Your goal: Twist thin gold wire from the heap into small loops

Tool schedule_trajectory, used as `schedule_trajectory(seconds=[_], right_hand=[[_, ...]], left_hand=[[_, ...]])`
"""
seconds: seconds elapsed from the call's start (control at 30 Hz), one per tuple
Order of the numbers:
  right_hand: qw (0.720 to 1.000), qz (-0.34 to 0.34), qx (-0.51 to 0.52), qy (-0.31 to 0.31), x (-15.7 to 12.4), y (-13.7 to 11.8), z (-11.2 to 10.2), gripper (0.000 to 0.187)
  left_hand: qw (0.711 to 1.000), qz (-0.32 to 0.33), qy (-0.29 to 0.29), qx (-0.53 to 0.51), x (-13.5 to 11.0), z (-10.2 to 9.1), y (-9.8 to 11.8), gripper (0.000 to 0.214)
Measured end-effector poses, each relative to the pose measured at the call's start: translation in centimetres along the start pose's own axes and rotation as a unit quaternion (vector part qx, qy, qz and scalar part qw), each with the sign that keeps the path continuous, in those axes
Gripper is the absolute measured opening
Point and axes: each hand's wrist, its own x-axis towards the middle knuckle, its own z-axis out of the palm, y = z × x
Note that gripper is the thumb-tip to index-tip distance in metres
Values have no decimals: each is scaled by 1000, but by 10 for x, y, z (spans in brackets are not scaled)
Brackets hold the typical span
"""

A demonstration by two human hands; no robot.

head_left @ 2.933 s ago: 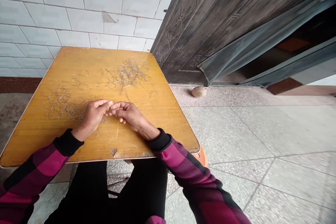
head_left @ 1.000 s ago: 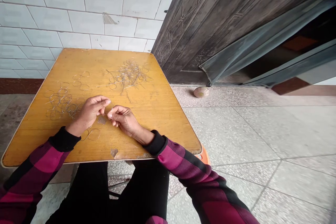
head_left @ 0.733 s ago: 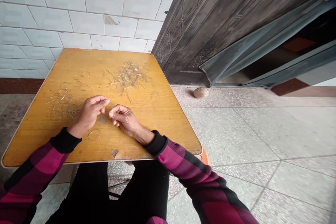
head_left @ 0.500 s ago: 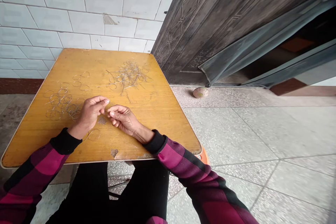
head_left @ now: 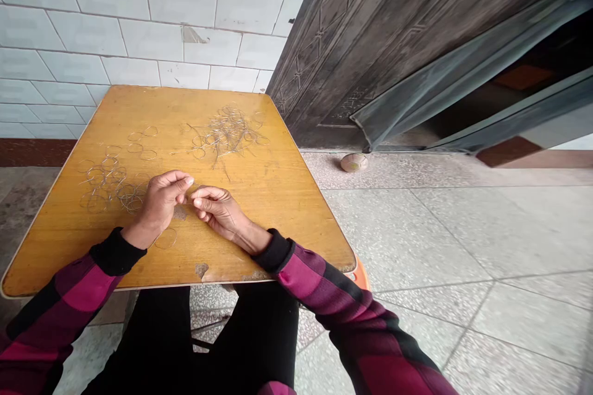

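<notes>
Okay, over the yellow wooden desk [head_left: 287,210], both bare hands are working close together near the front middle: the left hand [head_left: 161,202] angles in from one side, the right hand [head_left: 217,210] comes across to meet it. Their fingers [head_left: 202,193] are curled in, tips just beside each other, and any fine wire between them is too thin to call from here, so open or gripping, I cannot tell. Right beside the left hand sits a loose cluster of thin wire rings [head_left: 104,185], with a single wire ring [head_left: 165,238] just below that wrist. Farther up lie a few scattered rings [head_left: 141,142], then a tangled heap of wire [head_left: 227,133] toward the far edge. Past the desk, there's a white tile wall [head_left: 139,12], a dark embossed door [head_left: 361,43] on the right, and a small round object [head_left: 354,163] on the speckled stone floor [head_left: 417,234].
</notes>
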Motion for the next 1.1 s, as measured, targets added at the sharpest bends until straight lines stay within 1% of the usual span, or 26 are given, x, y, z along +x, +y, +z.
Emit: schedule_trajectory(seconds=[0.2,0.37,0.57,0.67,0.73,0.8,0.87,1.0,1.03,1.1], right_hand=[[1000,-3,8,5,0,2,0,24],[1000,-1,8,-10,0,0,-2,23],[999,14,16,-35,0,-6,-3,23],[999,23,10,-42,1,-8,-5,24],[997,45,-12,-54,1,-10,-7,27],[993,80,-50,-67,2,-14,-11,29],[990,94,-88,-63,3,-20,-17,30],[992,38,-119,-4,6,-30,-24,30],[992,27,-127,1,6,-31,-24,31],[988,27,-151,-6,6,-30,-22,33]], left_hand=[[1000,2,-4,3,0,0,0,22],[1000,11,-15,13,0,-1,-1,24],[999,13,-40,24,4,-6,1,28],[999,17,-35,16,5,-8,3,28],[999,23,-30,20,6,-10,3,27],[998,35,-31,40,7,-13,2,24],[995,51,-43,72,9,-16,2,23],[977,92,-87,169,10,-19,5,28],[970,103,-100,198,10,-19,6,28],[954,124,-125,245,9,-18,6,26]])
